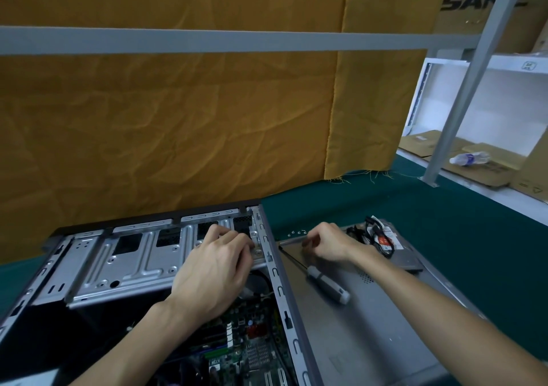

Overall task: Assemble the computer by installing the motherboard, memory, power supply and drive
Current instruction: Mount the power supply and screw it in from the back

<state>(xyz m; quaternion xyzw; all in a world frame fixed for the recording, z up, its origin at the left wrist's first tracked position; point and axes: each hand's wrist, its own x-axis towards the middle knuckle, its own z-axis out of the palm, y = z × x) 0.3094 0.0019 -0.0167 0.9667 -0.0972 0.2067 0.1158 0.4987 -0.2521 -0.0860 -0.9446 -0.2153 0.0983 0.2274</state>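
Case [275, 282] lies open on its side on a green table [415, 207], at lower left of the view. Inside, nearest the viewer, the motherboard [252, 353] sits on the case floor w/ green PCB, slots and a small heatsink showing. Beyond it, a silver drive cage [124, 261] spans the case's far half.

Left hand [216, 270] reaches in over the board; its grip is bent fingers pressed together on the cage's right end, near the case wall. Can't tell if they pinch anything.

Right of the case, touching it, a grey side panel [370, 335] lies flat. On it, a screwdriver [326, 286] w/ grey handle, shaft pointing toward the case. Right hand [326, 241] rests at the panel's far edge, fingers curled down, tips together; whatever they pinch is too small to see. Just past it, a few small screws [298, 232] on the table. Behind the wrist, a drive [394, 237] w/ black cables on top.

Far back: orange cloth [178, 112], grey shelf frame [474, 65], boxes.
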